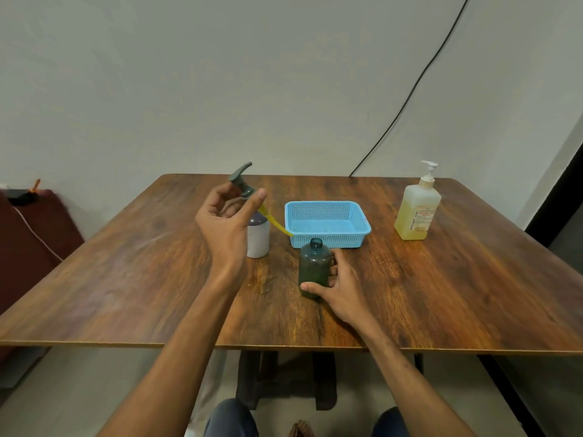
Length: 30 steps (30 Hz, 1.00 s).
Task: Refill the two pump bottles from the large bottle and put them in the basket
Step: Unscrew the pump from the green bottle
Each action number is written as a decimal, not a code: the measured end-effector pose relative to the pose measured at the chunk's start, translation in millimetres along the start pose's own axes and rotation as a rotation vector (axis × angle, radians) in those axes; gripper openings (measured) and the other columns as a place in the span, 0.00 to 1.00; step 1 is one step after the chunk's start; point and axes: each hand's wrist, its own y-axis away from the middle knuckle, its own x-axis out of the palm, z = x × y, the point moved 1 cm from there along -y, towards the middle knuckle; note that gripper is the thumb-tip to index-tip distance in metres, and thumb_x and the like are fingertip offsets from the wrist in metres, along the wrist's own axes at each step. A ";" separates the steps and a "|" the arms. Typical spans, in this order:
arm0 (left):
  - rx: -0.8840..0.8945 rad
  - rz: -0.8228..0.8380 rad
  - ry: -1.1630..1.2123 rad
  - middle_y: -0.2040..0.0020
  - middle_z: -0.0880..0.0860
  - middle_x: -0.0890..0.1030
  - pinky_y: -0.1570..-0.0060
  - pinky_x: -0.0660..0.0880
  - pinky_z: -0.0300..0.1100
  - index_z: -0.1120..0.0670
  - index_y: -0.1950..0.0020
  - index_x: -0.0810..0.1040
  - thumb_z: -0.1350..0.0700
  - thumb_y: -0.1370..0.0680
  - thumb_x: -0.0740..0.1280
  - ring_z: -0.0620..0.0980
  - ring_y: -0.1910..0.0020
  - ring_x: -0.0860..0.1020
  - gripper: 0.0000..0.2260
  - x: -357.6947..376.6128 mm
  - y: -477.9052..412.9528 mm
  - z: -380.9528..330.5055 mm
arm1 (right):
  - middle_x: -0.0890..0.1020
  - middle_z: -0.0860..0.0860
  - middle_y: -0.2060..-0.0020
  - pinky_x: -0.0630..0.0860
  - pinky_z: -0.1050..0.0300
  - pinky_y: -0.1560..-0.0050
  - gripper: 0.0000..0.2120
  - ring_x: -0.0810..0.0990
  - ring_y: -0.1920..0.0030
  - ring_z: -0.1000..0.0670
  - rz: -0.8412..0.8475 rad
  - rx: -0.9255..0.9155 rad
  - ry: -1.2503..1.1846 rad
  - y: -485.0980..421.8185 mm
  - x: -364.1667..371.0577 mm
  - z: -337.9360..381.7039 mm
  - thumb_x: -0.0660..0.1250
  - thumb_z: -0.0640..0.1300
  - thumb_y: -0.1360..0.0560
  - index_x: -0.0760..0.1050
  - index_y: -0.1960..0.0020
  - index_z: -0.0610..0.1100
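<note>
- Pinching the dark pump head (241,180) between thumb and curled fingers of the left hand (227,220), left of centre, with its yellow tube (277,223) slanting down toward the basket.
- Gripping the green bottle (314,268) low on its body with the right hand (340,288), mid-frame on the table (441,294), neck open.
- Leaving the white bottle (258,239) just behind the left hand, top partly hidden; cannot tell whether opened.
- Leaving the large bottle (416,209) of yellow liquid untouched at right, pump on.
- Keeping nothing yet in the blue basket (347,239), just behind the green bottle.
- Judging it early: one bottle opened; both refills, recapping and basket placement apparently left.
</note>
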 end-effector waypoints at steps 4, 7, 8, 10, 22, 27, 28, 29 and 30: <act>-0.025 -0.070 -0.071 0.49 0.57 0.84 0.46 0.82 0.46 0.64 0.41 0.79 0.64 0.29 0.78 0.48 0.51 0.85 0.18 -35.9 10.8 20.7 | 0.75 0.53 0.31 0.78 0.40 0.37 0.43 0.76 0.33 0.49 -0.009 0.004 0.011 0.1 0.0 -1.3 0.83 0.48 0.35 0.64 0.28 0.58; -0.017 -0.047 -0.218 0.47 0.60 0.84 0.43 0.81 0.53 0.62 0.43 0.79 0.63 0.29 0.78 0.54 0.47 0.84 0.17 -66.4 21.0 46.1 | 0.74 0.54 0.30 0.78 0.41 0.37 0.44 0.75 0.33 0.51 -0.008 0.000 0.021 0.9 0.0 -1.8 0.83 0.50 0.35 0.62 0.27 0.58; -0.016 -0.039 -0.280 0.47 0.59 0.84 0.42 0.81 0.55 0.61 0.43 0.79 0.63 0.28 0.78 0.55 0.46 0.84 0.16 -76.0 24.6 53.9 | 0.74 0.54 0.30 0.78 0.41 0.37 0.44 0.75 0.33 0.51 -0.008 -0.004 0.022 0.9 0.2 -1.7 0.83 0.50 0.35 0.62 0.26 0.58; -0.027 -0.028 -0.393 0.48 0.57 0.83 0.42 0.81 0.57 0.58 0.45 0.79 0.63 0.28 0.78 0.54 0.47 0.84 0.15 -93.3 31.6 67.4 | 0.73 0.54 0.30 0.78 0.42 0.36 0.44 0.75 0.33 0.51 -0.007 -0.009 0.019 0.8 0.2 -1.4 0.82 0.49 0.34 0.62 0.26 0.57; -0.074 0.129 -0.814 0.50 0.49 0.79 0.48 0.79 0.43 0.49 0.51 0.77 0.65 0.30 0.77 0.45 0.50 0.78 0.16 -125.3 47.3 96.8 | 0.73 0.52 0.30 0.79 0.46 0.37 0.41 0.76 0.33 0.50 -0.003 -0.027 0.042 0.5 -0.1 2.8 0.82 0.46 0.34 0.61 0.30 0.60; -0.038 0.201 -0.864 0.48 0.49 0.78 0.48 0.78 0.44 0.49 0.50 0.76 0.64 0.29 0.77 0.45 0.50 0.77 0.16 -122.8 47.9 97.9 | 0.72 0.57 0.33 0.79 0.51 0.39 0.40 0.75 0.34 0.52 -0.014 -0.040 0.062 1.8 -0.7 2.6 0.82 0.48 0.33 0.61 0.31 0.61; -0.029 0.214 -0.878 0.48 0.49 0.78 0.47 0.78 0.45 0.49 0.49 0.76 0.64 0.29 0.78 0.46 0.50 0.77 0.16 -122.5 48.5 98.2 | 0.72 0.57 0.33 0.80 0.52 0.40 0.40 0.76 0.35 0.52 -0.018 -0.042 0.066 2.4 -0.7 2.7 0.82 0.49 0.33 0.61 0.31 0.62; -0.021 0.226 -0.896 0.47 0.49 0.77 0.47 0.78 0.46 0.49 0.49 0.76 0.63 0.30 0.78 0.47 0.49 0.77 0.16 -122.5 49.2 98.5 | 0.73 0.56 0.32 0.80 0.52 0.40 0.40 0.76 0.35 0.52 -0.021 -0.040 0.069 2.7 -0.9 2.3 0.82 0.50 0.34 0.61 0.31 0.62; -0.014 0.236 -0.914 0.47 0.48 0.77 0.46 0.78 0.47 0.49 0.48 0.76 0.62 0.30 0.78 0.47 0.49 0.77 0.17 -122.2 49.8 99.0 | 0.73 0.55 0.31 0.80 0.52 0.41 0.40 0.76 0.35 0.52 -0.025 -0.040 0.070 2.9 -0.6 2.1 0.82 0.50 0.34 0.62 0.31 0.61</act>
